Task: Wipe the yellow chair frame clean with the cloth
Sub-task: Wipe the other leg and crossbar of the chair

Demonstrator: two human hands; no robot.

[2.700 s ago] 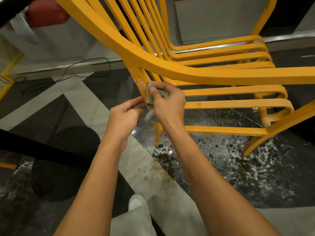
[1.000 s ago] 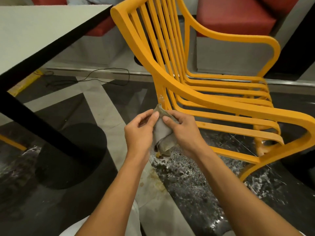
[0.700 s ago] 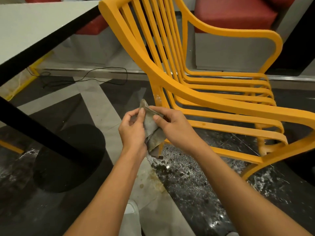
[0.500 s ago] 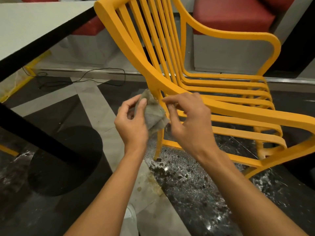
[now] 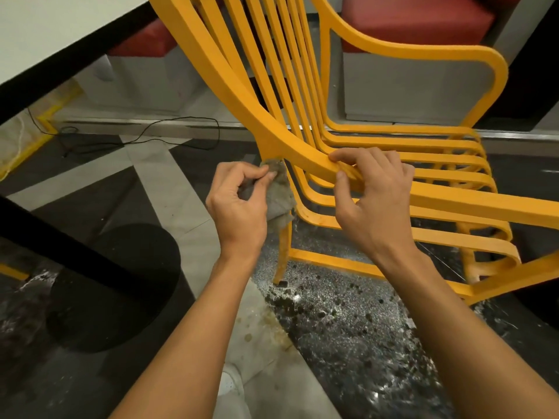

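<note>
The yellow chair frame (image 5: 230, 86) fills the upper middle and right, with slatted back and seat and curved armrests. A grey cloth (image 5: 279, 195) is bunched against the chair's rear left leg, just under the joint where the side rail meets it. My left hand (image 5: 239, 207) pinches the cloth between thumb and fingers and presses it to that leg. My right hand (image 5: 372, 201) grips the near side rail of the chair, fingers curled over its top and thumb below. The cloth hides part of the leg.
A white table top with a black edge (image 5: 60, 55) and its black round base (image 5: 115, 285) stand at left. Red-cushioned benches (image 5: 423, 22) sit behind the chair. A black cable (image 5: 169, 128) lies on the floor. The dark floor under the chair is speckled and wet-looking.
Earlier both hands held and refolded the cloth. My right hand has let go of it and taken hold of the chair's side rail; my left hand has carried the cloth up against the rear leg.
</note>
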